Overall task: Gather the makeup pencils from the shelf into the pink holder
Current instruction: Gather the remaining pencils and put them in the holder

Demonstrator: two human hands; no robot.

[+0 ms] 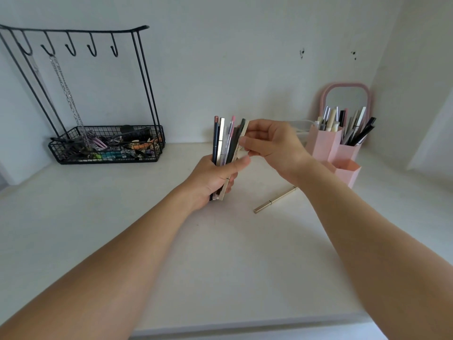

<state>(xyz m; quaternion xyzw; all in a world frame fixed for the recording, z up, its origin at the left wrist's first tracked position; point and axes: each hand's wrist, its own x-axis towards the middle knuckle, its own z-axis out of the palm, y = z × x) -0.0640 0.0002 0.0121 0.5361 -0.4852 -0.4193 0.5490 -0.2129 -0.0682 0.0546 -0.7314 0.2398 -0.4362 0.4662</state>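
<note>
The white shelf (122, 217) stretches out under my arms, with a black wire jewellery rack (81, 99) standing at its back left, its basket full of hair clips. At the back right sits the pink holder (326, 146), a cluster of tubes in front of a small pink-framed mirror (346, 96); its two rear tubes already stand full of pencils, while the low front tube looks empty, though my wrist covers part of it. My left hand (215, 177) grips a bundle of makeup pencils (226, 141) upright above the shelf. My right hand (272, 146) pinches the top of a pale one at the bundle's right edge. One gold pencil (275, 200) lies loose on the shelf beneath my right forearm. So I judge the gathering nearly done: that stray, then the bundle into the holder.
</note>
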